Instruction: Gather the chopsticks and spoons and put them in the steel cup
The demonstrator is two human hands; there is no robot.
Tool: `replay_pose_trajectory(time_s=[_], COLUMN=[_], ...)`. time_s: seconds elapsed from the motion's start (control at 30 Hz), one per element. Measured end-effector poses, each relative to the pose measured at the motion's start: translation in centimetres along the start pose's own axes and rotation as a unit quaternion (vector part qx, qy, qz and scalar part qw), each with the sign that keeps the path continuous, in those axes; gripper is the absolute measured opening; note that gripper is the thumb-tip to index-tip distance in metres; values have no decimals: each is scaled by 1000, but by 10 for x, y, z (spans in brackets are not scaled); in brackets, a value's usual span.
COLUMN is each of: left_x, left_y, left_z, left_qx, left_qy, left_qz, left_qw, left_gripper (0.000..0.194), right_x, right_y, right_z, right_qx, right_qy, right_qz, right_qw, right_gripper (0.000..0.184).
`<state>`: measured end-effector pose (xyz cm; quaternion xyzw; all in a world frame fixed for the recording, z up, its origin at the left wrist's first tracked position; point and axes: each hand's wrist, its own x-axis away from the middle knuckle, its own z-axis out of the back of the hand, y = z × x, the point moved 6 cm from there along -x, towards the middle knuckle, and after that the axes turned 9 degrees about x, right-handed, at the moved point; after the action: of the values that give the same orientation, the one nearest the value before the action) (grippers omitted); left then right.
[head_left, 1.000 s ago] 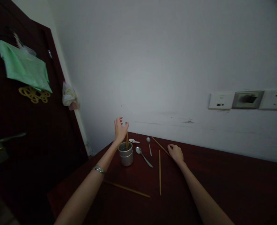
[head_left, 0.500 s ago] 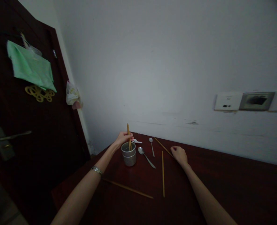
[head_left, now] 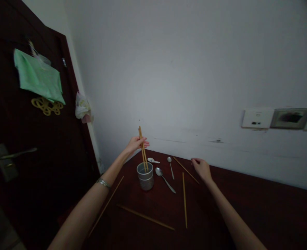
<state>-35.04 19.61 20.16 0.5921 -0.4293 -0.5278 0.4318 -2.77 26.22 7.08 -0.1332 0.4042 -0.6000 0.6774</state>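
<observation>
My left hand [head_left: 136, 143] is closed around a pair of wooden chopsticks [head_left: 143, 149]. They stand nearly upright, with their lower ends inside the mouth of a grey metal cup [head_left: 146, 181]. My right hand [head_left: 202, 170] is off to the right with its fingertips drawn together, and nothing shows in them. Near it lies a single chopstick [head_left: 186, 169], apart from the fingers. Between the cup and that chopstick are a large metal spoon [head_left: 165, 180] and a smaller spoon [head_left: 171, 168]. A white spoon [head_left: 153, 160] rests behind the cup.
On the dark red table [head_left: 158, 205] lie more loose chopsticks: one at the front [head_left: 145, 217], one upright in view [head_left: 185, 200], and one beside my left forearm [head_left: 107, 205]. A white wall [head_left: 169, 86] borders the table; a dark door [head_left: 51, 146] stands left.
My left hand has risen with the chopsticks, whose tips are still inside the cup. My right hand has shifted slightly off the nearby chopstick. Another chopstick now shows beside my left forearm.
</observation>
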Motion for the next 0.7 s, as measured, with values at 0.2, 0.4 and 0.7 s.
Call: replay_pose_trajectory(time_s=[0.2,0.4,0.7], left_x=[-9,-4,-2], left_y=[78,88,79], left_z=[-15,-43,-48], left_qx=[5,26,58], left_qy=[-36,-123,-139], left_qz=[-81,-43,-10], left_qw=[996,991,989], left_gripper=[23,20,22], right_x=[16,48,39], right_y=[-139,-238,-247], right_z=[29,20,16], right_qx=[-157,-242,-274], right_qy=[-19,-124,-144], right_qz=[134,191,141], right_qw=[978,943,940], right_gripper=[39,43,25])
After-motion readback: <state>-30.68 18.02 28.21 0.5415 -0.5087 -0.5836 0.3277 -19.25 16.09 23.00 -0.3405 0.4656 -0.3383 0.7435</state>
